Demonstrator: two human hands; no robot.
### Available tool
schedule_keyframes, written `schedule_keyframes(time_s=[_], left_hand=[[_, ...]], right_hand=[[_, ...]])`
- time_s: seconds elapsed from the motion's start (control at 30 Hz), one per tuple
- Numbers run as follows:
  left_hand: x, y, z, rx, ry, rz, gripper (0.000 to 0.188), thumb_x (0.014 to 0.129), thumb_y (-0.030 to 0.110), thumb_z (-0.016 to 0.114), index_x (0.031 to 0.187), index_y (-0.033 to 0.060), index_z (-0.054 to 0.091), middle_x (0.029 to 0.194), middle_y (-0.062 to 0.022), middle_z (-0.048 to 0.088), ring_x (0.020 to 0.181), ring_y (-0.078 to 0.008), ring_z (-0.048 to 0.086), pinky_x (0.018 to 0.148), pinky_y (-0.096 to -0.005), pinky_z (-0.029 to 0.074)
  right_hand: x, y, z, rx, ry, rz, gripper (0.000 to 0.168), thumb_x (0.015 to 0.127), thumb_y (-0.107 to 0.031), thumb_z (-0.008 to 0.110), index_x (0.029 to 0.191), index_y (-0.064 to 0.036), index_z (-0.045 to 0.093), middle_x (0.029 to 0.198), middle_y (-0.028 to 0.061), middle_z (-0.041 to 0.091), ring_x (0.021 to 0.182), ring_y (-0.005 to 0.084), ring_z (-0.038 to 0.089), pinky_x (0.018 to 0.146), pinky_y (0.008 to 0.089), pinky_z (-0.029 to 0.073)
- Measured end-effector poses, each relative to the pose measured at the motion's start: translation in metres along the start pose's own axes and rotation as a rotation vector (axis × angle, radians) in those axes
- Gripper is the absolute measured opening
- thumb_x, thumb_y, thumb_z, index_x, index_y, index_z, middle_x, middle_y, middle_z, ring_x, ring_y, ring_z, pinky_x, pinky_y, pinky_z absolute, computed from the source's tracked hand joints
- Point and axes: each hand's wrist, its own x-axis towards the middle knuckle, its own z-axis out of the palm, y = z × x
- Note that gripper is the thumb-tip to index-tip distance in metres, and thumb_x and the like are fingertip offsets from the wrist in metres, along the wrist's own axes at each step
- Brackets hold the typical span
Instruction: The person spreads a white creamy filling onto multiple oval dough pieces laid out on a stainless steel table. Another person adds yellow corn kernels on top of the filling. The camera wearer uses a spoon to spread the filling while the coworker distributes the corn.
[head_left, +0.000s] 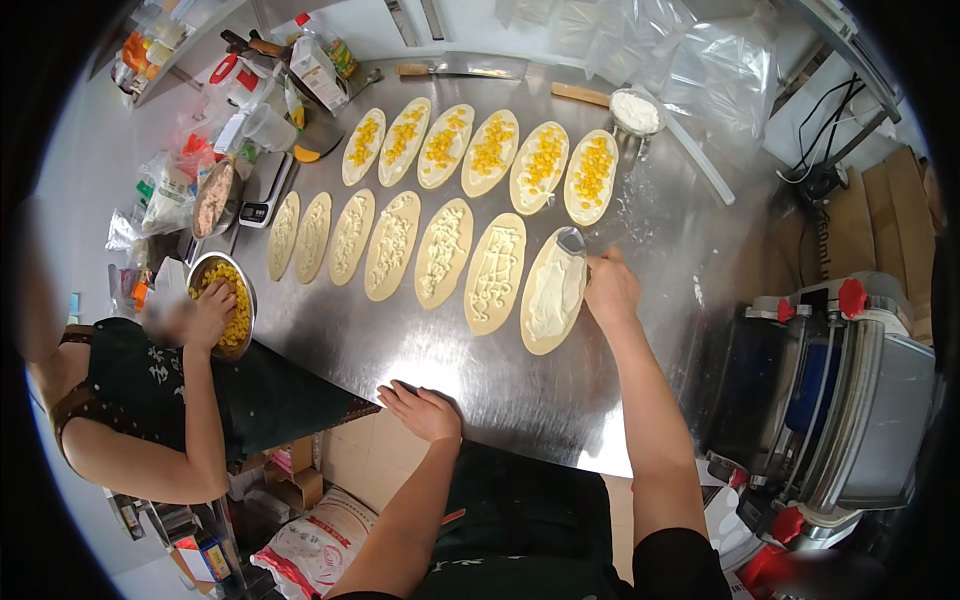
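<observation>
My right hand (612, 289) grips a small metal spoon or scraper (571, 241), whose blade rests on the upper end of an oval dough sheet (531, 330) spread with white cream. Flat on the steel table's front edge lies my left hand (424, 412), holding nothing. Several dough ovals form the near row; the one beside mine (480, 315) carries squiggles of cream not smoothed out. Behind them, the far row's ovals bear cream and yellow corn kernels (593, 172).
At left a co-worker's hand (214, 300) is in a steel bowl of corn (241, 330). A kitchen scale (259, 210), a cleaver (480, 67) and a sieve of white powder (636, 112) lie around the table (337, 360). A roller machine (847, 405) stands right.
</observation>
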Motion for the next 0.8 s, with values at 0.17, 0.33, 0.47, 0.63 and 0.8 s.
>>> schedule_keyframes(time_s=[0.17,0.33,0.47,0.63,0.8], left_hand=[[0.000,0.001,-0.002,-0.003,-0.003,0.003,0.052,0.091,0.015,0.043,0.135,-0.0108,0.033,0.148,-0.0279,0.020,0.139,-0.0416,0.017,0.114,-0.0473,0.017],[0.000,-0.002,0.000,0.012,0.005,0.006,0.052,0.091,0.016,0.043,0.135,-0.0107,0.033,0.148,-0.0281,0.020,0.139,-0.0414,0.017,0.114,-0.0472,0.017],[0.001,-0.003,0.000,0.008,0.002,-0.008,0.052,0.091,0.016,0.043,0.135,-0.0109,0.033,0.148,-0.0284,0.020,0.139,-0.0414,0.016,0.114,-0.0472,0.017],[0.000,0.000,0.000,-0.010,-0.015,-0.015,0.052,0.091,0.015,0.043,0.135,-0.0118,0.032,0.148,-0.0290,0.020,0.139,-0.0426,0.016,0.113,-0.0477,0.017],[0.001,-0.001,0.000,-0.015,-0.008,-0.006,0.051,0.092,0.014,0.042,0.134,-0.0123,0.033,0.147,-0.0297,0.020,0.138,-0.0438,0.016,0.113,-0.0480,0.018]], right_hand=[[-0.016,0.010,-0.004,0.025,-0.009,0.034,0.027,0.075,-0.002,0.058,0.096,-0.013,0.070,0.097,0.0129,0.058,0.087,0.0328,0.062,0.076,0.0414,0.050],[-0.041,0.012,-0.002,0.010,-0.005,0.006,0.029,0.073,0.001,0.057,0.096,-0.012,0.070,0.095,0.0122,0.058,0.085,0.0316,0.063,0.073,0.0413,0.051],[-0.049,-0.001,-0.011,0.019,0.010,0.001,0.024,0.074,0.000,0.056,0.092,-0.009,0.069,0.095,0.0122,0.058,0.081,0.0310,0.063,0.071,0.0421,0.051],[-0.037,-0.011,-0.004,-0.056,-0.046,-0.019,0.017,0.077,-0.004,0.053,0.087,-0.007,0.067,0.095,0.0130,0.058,0.076,0.0322,0.064,0.069,0.0418,0.052],[-0.026,-0.010,0.010,-0.055,0.014,-0.048,0.015,0.079,-0.005,0.053,0.086,-0.006,0.066,0.096,0.0133,0.058,0.076,0.0324,0.065,0.069,0.0415,0.053]])
